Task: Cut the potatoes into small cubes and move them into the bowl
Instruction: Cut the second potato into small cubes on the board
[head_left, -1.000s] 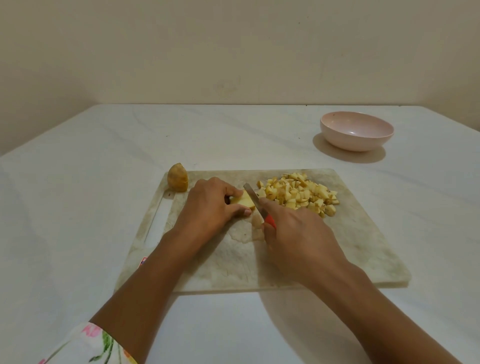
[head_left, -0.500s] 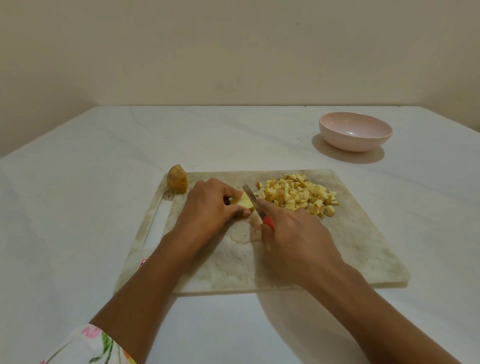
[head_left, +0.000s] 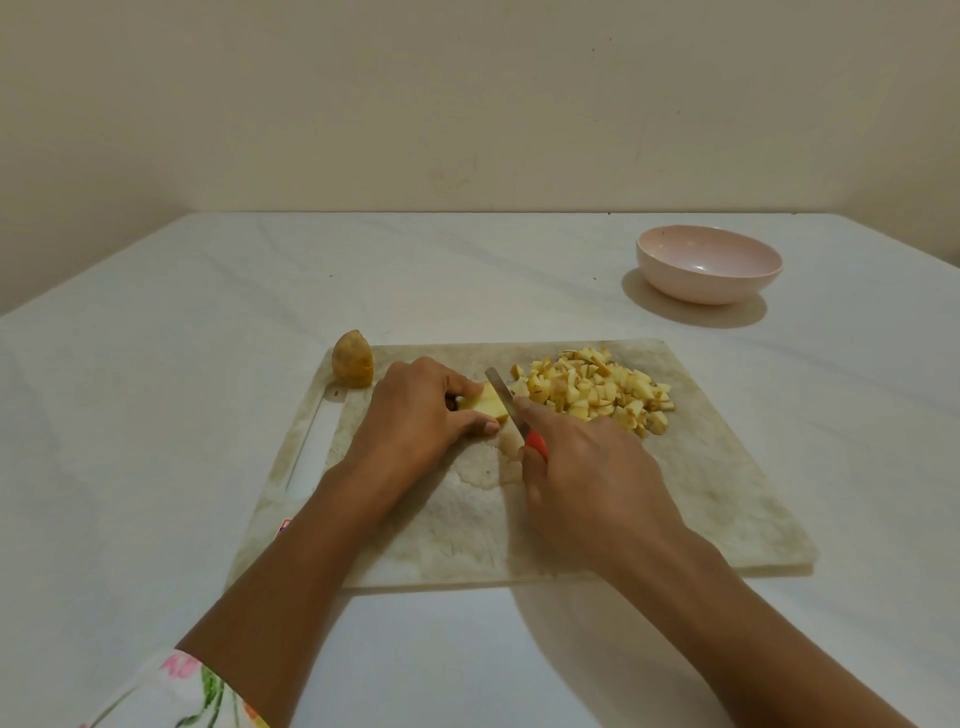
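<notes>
Your left hand (head_left: 415, 410) holds the pale-yellow potato wedge (head_left: 485, 405) on the stained cutting board (head_left: 727, 493), your right hand (head_left: 587, 483) grips the red-handled knife (head_left: 511, 411); cut straight down, evenly.

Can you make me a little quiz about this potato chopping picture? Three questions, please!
1. True or false: the pink bowl already has potato cubes in it.
2. What does the right hand hold in its grip? A) the knife B) the bowl C) a spoon
3. Fill in: the left hand steadies a potato chunk on the cutting ___.

Key
1. False: the cubes lie in a pile on the board.
2. A
3. board
</notes>
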